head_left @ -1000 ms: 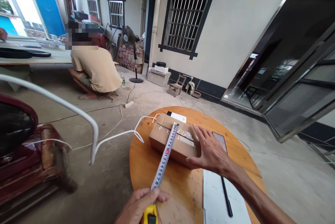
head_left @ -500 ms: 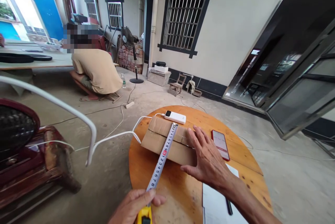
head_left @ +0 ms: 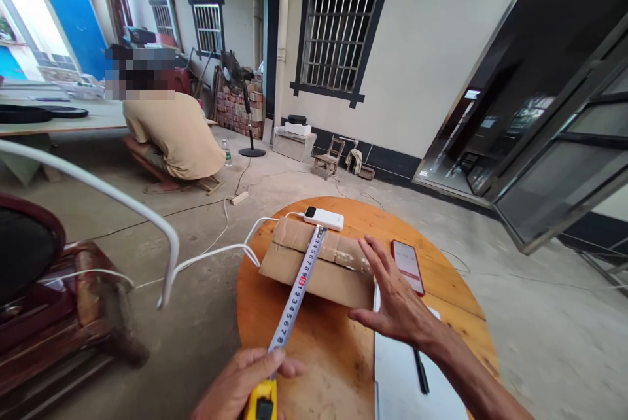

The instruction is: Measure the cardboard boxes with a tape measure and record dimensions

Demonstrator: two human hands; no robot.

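Note:
My left hand (head_left: 245, 377) is closed round a yellow tape measure (head_left: 262, 400) near the table's front edge, its thumb on the blade. The pulled-out blade (head_left: 294, 299) runs up across a brown cardboard box (head_left: 318, 279), and its metal hook lies by the box's far edge. My right hand (head_left: 392, 296) is open, fingers spread, at the right end of the box; whether it touches the cardboard I cannot tell. A white power bank (head_left: 324, 218) with a cable lies behind the box. Right of it is a red-edged phone (head_left: 407, 267).
Everything lies on a round wooden table (head_left: 451, 289). Papers (head_left: 397, 374) and a black pen (head_left: 420, 371) are under my right forearm. A white curved tube (head_left: 167, 237) arches at the left. A person (head_left: 171, 135) crouches farther back, near a standing fan (head_left: 248, 106).
My right hand has drawn slightly away from the box's right end, showing more of it. The tape stays laid across the box. The whole view has shifted a little.

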